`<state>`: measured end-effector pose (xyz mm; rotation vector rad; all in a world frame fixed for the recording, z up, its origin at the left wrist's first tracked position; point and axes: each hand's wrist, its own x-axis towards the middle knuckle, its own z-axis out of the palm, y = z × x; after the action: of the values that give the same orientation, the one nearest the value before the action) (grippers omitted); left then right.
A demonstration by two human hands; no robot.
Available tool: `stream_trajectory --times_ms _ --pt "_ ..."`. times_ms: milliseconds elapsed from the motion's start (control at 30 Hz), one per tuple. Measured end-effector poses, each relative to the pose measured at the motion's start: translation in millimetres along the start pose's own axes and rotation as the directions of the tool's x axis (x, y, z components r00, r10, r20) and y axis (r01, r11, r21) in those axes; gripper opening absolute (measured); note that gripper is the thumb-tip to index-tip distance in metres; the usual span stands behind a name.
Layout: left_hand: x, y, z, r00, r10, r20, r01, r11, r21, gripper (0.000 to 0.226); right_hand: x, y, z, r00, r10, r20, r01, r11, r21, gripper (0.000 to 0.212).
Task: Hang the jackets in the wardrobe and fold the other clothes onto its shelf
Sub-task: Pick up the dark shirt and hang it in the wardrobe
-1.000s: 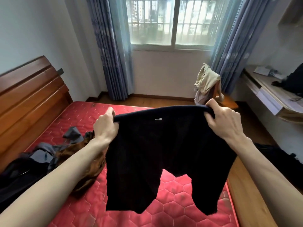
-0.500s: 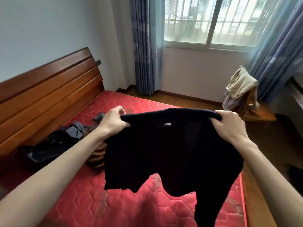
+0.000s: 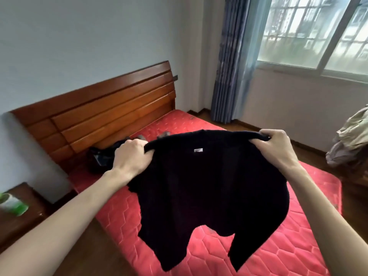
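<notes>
A red quilted mattress (image 3: 268,246) fills the lower middle of the room, bare of bedding, its hexagon stitching showing. At its head stands a slatted wooden headboard (image 3: 103,110) against a pale wall. Beyond the mattress's far corner hangs a blue curtain (image 3: 231,62) beside a barred window (image 3: 314,30). To the right of the mattress, pale clothes (image 3: 352,140) lie heaped on wooden furniture. Left of the mattress, a low wooden nightstand (image 3: 22,222) carries a green and white container (image 3: 12,204), blurred.

Above the mattress a dark garment (image 3: 209,196) hangs spread, a small white label near its top edge. The left hand (image 3: 131,156) and the right hand (image 3: 278,148) each clench that top edge, fingers curled around the fabric. More dark clothes (image 3: 99,158) lie on the mattress near the headboard.
</notes>
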<state>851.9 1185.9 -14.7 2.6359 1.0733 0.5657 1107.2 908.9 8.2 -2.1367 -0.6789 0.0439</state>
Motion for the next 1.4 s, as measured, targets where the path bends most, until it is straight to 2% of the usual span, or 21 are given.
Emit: stream_trajectory --times_ms 67,133,233,300,400,467,633,733,800,833,867,933,967,1033,1100,1167,1233,1267,1333,1400 --pt "-15.8 -14.7 -18.2 0.994 -0.099 -0.051 0.096 0.993 -0.061 0.048 -8.7 -23.9 12.1 0.996 -0.080 0.049 0.081 0.997 -0.006 0.015" --pt "-31.9 -30.1 -37.0 0.972 -0.220 -0.085 0.206 0.968 -0.144 0.052 -19.2 -48.8 24.1 0.977 -0.139 0.161 0.140 0.990 0.005 0.009" --pt "-56.1 -68.9 -66.6 0.927 -0.366 -0.083 0.345 0.917 -0.199 0.036 -35.5 -89.8 51.2 0.881 -0.193 0.431 0.234 0.971 -0.043 0.021" --pt "-72.2 -94.6 -86.0 0.901 -0.426 -0.079 0.404 0.892 -0.205 0.023 -44.0 -112.4 72.5 0.807 -0.219 0.548 0.276 0.961 -0.022 0.021" --pt "-99.6 -140.1 -120.8 0.856 -0.515 -0.044 0.488 0.833 -0.263 0.015 -57.2 -144.1 116.6 0.812 -0.239 0.533 0.269 0.963 0.022 0.016" --pt "-121.3 -169.6 -141.6 0.844 -0.536 0.000 0.509 0.802 -0.311 0.016 -68.6 -164.2 146.6 0.836 -0.239 0.495 0.251 0.967 0.043 0.029" --pt "-187.7 -232.8 -182.8 0.886 -0.450 0.115 0.454 0.787 -0.418 0.034 -103.9 -216.9 215.3 0.819 -0.233 0.525 0.188 0.972 0.138 0.039" --pt "-225.8 -272.0 -199.2 0.896 -0.443 -0.006 0.404 0.823 -0.398 0.041 -132.2 -249.9 251.1 0.765 -0.270 0.585 0.177 0.961 0.212 0.034" --pt "-251.8 -295.2 -208.3 0.874 -0.475 -0.100 0.429 0.853 -0.298 0.057 -151.1 -272.1 271.9 0.721 -0.310 0.619 0.194 0.949 0.249 0.032" --pt "-264.3 -307.9 -212.1 0.862 -0.484 -0.153 0.442 0.864 -0.242 0.057 -160.4 -283.0 281.5 0.691 -0.343 0.637 0.211 0.938 0.275 0.031" --pt "-277.1 -317.4 -217.0 0.853 -0.479 -0.209 0.441 0.874 -0.203 0.048 -169.7 -293.7 290.2 0.644 -0.384 0.661 0.236 0.922 0.306 0.025" --pt "-301.5 -333.7 -228.6 0.832 -0.463 -0.304 0.426 0.886 -0.183 0.016 -190.0 -315.0 305.1 0.499 -0.462 0.733 0.274 0.887 0.372 0.011" --pt "-313.0 -341.1 -234.8 0.815 -0.474 -0.335 0.432 0.880 -0.196 0.009 -200.7 -325.5 312.1 0.424 -0.487 0.763 0.288 0.872 0.396 0.010" --pt "-335.1 -354.7 -247.6 0.747 -0.552 -0.370 0.494 0.834 -0.248 0.011 -221.0 -344.6 327.7 0.308 -0.506 0.806 0.317 0.853 0.415 0.019" --pt "-355.0 -368.7 -260.0 0.649 -0.650 -0.395 0.580 0.759 -0.295 0.018 -240.7 -362.8 347.5 0.230 -0.514 0.826 0.323 0.842 0.433 0.029" --pt "-372.1 -378.7 -273.1 0.545 -0.752 -0.370 0.681 0.655 -0.328 0.031 -258.6 -381.3 371.5 0.175 -0.551 0.816 0.321 0.815 0.482 0.025" --pt "-391.3 -387.5 -283.4 0.440 -0.823 -0.360 0.742 0.559 -0.371 0.042 -275.2 -398.6 399.4 0.150 -0.597 0.788 0.295 0.788 0.540 0.018" --pt "-402.7 -392.3 -288.3 0.415 -0.837 -0.356 0.750 0.536 -0.387 0.043 -281.7 -406.7 413.4 0.150 -0.609 0.779 0.267 0.783 0.561 0.020" --pt "-424.4 -397.2 -299.4 0.422 -0.851 -0.312 0.737 0.522 -0.430 0.038 -290.0 -421.4 440.6 0.143 -0.615 0.775 0.215 0.784 0.583 0.019" --pt "-443.6 -400.0 -306.2 0.459 -0.854 -0.245 0.692 0.516 -0.505 0.025 -296.8 -437.9 468.4 0.120 -0.616 0.778 0.174 0.785 0.595 0.031"
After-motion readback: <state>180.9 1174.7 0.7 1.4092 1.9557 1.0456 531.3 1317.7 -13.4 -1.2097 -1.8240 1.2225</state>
